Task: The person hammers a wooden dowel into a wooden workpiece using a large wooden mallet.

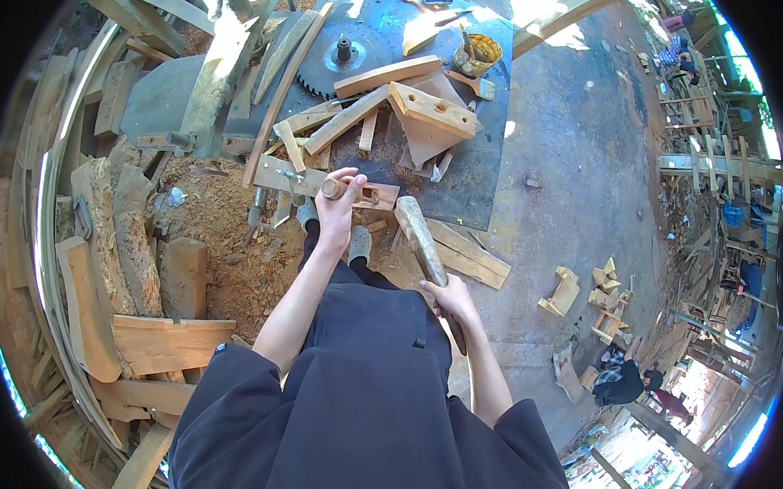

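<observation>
My left hand (339,206) is closed round the wooden handle of a tool (333,188), held over a flat wooden board (379,195) with a dark hole cut in it. The tool's lower end is hidden by the hand. My right hand (452,300) grips a long, worn wooden club (421,239), whose thick end is beside the board's right end. A metal clamp (294,177) sits on the board's left part. Behind lies a block with round holes (432,110).
A circular saw blade (336,57), loose wood pieces (353,118), a yellow pot (477,54) and a brush (484,88) lie on the metal table (475,191). Planks and logs (183,280) stand at left. People (619,382) are at the lower right, near small wooden parts (562,291).
</observation>
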The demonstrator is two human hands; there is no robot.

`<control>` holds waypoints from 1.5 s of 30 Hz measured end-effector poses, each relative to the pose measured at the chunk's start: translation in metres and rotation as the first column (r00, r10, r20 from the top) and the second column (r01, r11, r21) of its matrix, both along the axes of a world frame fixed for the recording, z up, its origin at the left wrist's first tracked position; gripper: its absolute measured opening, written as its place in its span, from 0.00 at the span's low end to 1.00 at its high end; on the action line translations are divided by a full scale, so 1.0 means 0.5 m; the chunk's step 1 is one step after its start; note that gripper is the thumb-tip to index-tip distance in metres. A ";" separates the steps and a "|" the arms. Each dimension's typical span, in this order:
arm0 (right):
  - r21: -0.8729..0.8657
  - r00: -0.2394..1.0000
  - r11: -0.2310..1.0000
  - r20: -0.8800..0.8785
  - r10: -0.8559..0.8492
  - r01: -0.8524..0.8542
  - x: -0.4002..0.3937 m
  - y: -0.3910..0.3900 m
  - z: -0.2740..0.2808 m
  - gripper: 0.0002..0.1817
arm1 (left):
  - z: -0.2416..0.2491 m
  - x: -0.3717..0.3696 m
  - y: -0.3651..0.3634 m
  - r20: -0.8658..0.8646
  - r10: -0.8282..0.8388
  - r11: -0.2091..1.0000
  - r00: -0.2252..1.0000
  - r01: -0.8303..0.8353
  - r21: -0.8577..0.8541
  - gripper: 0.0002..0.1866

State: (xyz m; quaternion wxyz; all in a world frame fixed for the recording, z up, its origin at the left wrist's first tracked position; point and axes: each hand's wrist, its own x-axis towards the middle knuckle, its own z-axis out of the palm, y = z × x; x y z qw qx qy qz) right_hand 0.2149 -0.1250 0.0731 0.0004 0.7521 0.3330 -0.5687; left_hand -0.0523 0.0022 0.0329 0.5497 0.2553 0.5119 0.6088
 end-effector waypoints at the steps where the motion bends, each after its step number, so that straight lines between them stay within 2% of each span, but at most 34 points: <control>1: 0.003 1.000 1.000 -0.008 0.010 -0.010 0.003 0.000 -0.005 0.22 | 0.000 0.003 -0.001 0.018 0.038 0.999 0.999 -0.038 -0.001 0.12; 5: -0.005 1.000 1.000 -0.014 0.007 -0.007 0.002 -0.004 -0.005 0.21 | -0.007 0.002 -0.007 0.059 -0.039 0.994 0.997 0.033 0.108 0.13; 7: -0.005 1.000 1.000 -0.007 0.008 -0.008 0.003 -0.005 -0.009 0.21 | -0.003 -0.005 -0.009 0.014 -0.148 0.979 0.989 0.144 0.145 0.15; 8: -0.004 1.000 1.000 -0.001 0.014 -0.014 0.004 -0.005 -0.011 0.21 | -0.001 -0.008 -0.008 0.013 -0.149 0.979 0.989 0.146 0.144 0.15; 10: 0.000 1.000 1.000 -0.014 0.005 -0.005 0.006 -0.010 -0.018 0.21 | -0.006 -0.013 -0.003 -0.094 -0.205 0.959 0.974 0.220 0.179 0.14; 16: 0.015 0.999 1.000 -0.034 -0.003 0.003 0.013 -0.017 -0.029 0.21 | 0.004 -0.013 0.007 -0.117 -0.200 0.972 0.973 0.212 0.101 0.14; 19: 0.019 1.000 1.000 -0.012 0.010 -0.010 0.010 -0.011 -0.015 0.21 | 0.008 -0.008 0.005 -0.053 -0.149 0.980 0.987 0.155 0.126 0.14; 22: 0.024 1.000 1.000 -0.010 0.008 -0.008 0.012 -0.011 -0.016 0.21 | 0.003 -0.006 0.005 -0.073 -0.132 0.982 0.988 0.141 0.129 0.14; 30: 0.040 0.999 0.999 -0.046 -0.011 0.013 0.014 -0.020 -0.029 0.21 | -0.002 0.006 -0.004 -0.092 -0.175 0.976 0.980 0.185 0.115 0.13; 33: 0.021 1.000 1.000 -0.027 -0.013 0.014 0.023 -0.027 -0.043 0.22 | -0.009 0.005 -0.005 -0.114 -0.167 0.978 0.979 0.179 0.108 0.12; 35: 0.195 0.942 0.937 0.235 0.241 -0.289 0.045 -0.052 -0.099 0.32 | -0.010 0.004 -0.006 -0.138 -0.154 0.979 0.978 0.170 0.111 0.12; 36: 0.196 0.941 0.936 0.235 0.243 -0.291 0.046 -0.047 -0.093 0.32 | -0.011 0.005 -0.008 -0.129 -0.163 0.977 0.978 0.178 0.117 0.12; 38: 0.039 0.956 0.978 0.223 0.190 -0.203 0.047 -0.035 -0.079 0.34 | -0.014 0.008 -0.009 -0.121 -0.164 0.976 0.979 0.179 0.124 0.12; 39: 0.041 0.955 0.977 0.224 0.194 -0.208 0.046 -0.033 -0.077 0.34 | -0.014 0.010 -0.008 -0.142 -0.174 0.971 0.974 0.194 0.138 0.11; 41: 0.178 0.887 0.935 0.409 0.214 -0.308 0.046 -0.033 -0.073 0.31 | -0.018 0.011 -0.006 -0.163 -0.176 0.968 0.971 0.201 0.152 0.11; 42: 0.281 0.881 0.902 0.436 0.185 -0.328 0.047 -0.034 -0.074 0.27 | -0.017 0.013 -0.005 -0.179 -0.188 0.963 0.966 0.217 0.162 0.11; 43: 0.281 0.879 0.900 0.438 0.189 -0.333 0.034 -0.016 -0.039 0.27 | -0.012 0.016 -0.003 -0.195 -0.196 0.958 0.961 0.230 0.172 0.12; 45: 0.548 0.889 0.754 0.445 0.102 -0.361 0.001 0.022 0.060 0.24 | -0.011 0.022 -0.006 -0.189 -0.196 0.957 0.962 0.230 0.176 0.12</control>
